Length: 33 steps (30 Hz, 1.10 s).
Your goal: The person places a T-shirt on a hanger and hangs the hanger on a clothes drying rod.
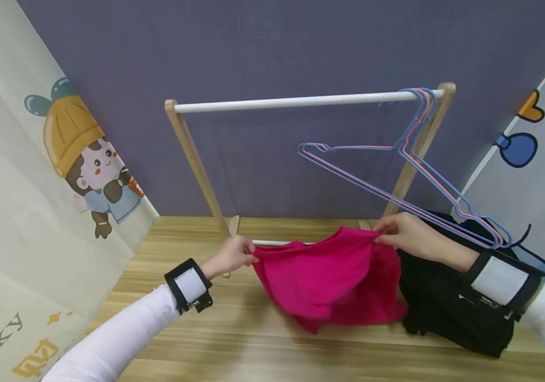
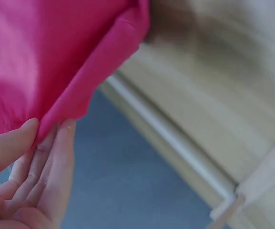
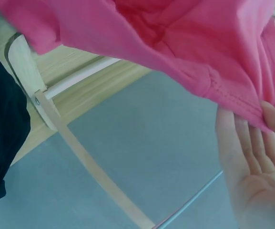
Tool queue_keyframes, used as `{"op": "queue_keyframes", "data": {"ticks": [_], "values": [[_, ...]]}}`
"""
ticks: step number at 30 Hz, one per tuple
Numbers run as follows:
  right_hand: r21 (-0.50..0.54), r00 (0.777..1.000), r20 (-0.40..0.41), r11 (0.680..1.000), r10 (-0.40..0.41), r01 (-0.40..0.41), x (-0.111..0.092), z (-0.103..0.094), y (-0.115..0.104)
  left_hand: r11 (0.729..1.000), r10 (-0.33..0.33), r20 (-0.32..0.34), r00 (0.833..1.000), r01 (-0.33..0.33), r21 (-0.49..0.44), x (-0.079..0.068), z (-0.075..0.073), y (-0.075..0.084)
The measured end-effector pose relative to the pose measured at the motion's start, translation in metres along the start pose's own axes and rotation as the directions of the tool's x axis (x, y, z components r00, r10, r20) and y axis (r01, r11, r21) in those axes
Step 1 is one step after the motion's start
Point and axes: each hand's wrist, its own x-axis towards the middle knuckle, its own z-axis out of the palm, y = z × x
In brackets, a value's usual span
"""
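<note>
A bright pink piece of cloth clothing (image 1: 315,276) hangs between both hands above the wooden table; its exact kind is hard to tell. My left hand (image 1: 234,253) pinches its upper left corner between thumb and fingers, and the left wrist view shows the folded edge in that pinch. At the upper right corner my right hand (image 1: 413,237) pinches the fabric; a stitched hem (image 3: 232,100) shows there in the right wrist view. The cloth sags in the middle, its lower part near or on the table. Blue and pink hangers (image 1: 415,154) hang just above the right hand.
Behind the cloth stands a clothes rack with a white top bar (image 1: 301,101) and wooden legs (image 1: 200,170). Black clothing (image 1: 453,307) lies bunched on the table (image 1: 196,339) at the right, under the right forearm. Printed sheets flank both sides; a grey-blue wall (image 1: 272,48) is behind.
</note>
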Motion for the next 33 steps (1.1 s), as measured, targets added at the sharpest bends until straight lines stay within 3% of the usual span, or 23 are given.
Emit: {"op": "queue_keyframes", "data": {"ticks": [6,13,17,23,28,33], "values": [[0.021,0.999,0.035,0.999,-0.024,0.023,0.001,0.001,-0.012,0.996,-0.041,-0.062,0.997,0.036,-0.080,0.004,-0.044,0.007],[-0.006,0.988,0.086,0.992,-0.127,0.128,0.010,-0.011,-0.036,0.993,-0.069,-0.017,0.997,0.070,0.098,0.005,-0.098,0.021],[-0.043,0.989,0.089,0.992,-0.118,0.122,0.013,-0.024,-0.048,0.986,-0.053,0.061,0.997,0.043,0.164,0.005,-0.113,0.031],[-0.050,0.987,0.131,0.994,-0.094,0.101,0.005,-0.026,-0.041,0.993,0.014,0.222,0.975,-0.040,0.115,0.007,-0.105,0.035],[-0.005,0.980,0.184,0.997,-0.078,0.081,-0.008,-0.014,-0.019,0.998,0.045,0.307,0.951,-0.060,0.037,0.004,-0.082,0.032],[0.043,0.974,0.223,0.999,-0.042,0.033,-0.023,-0.001,0.004,0.991,0.098,0.374,0.922,-0.123,0.044,-0.001,-0.054,0.033]]}}
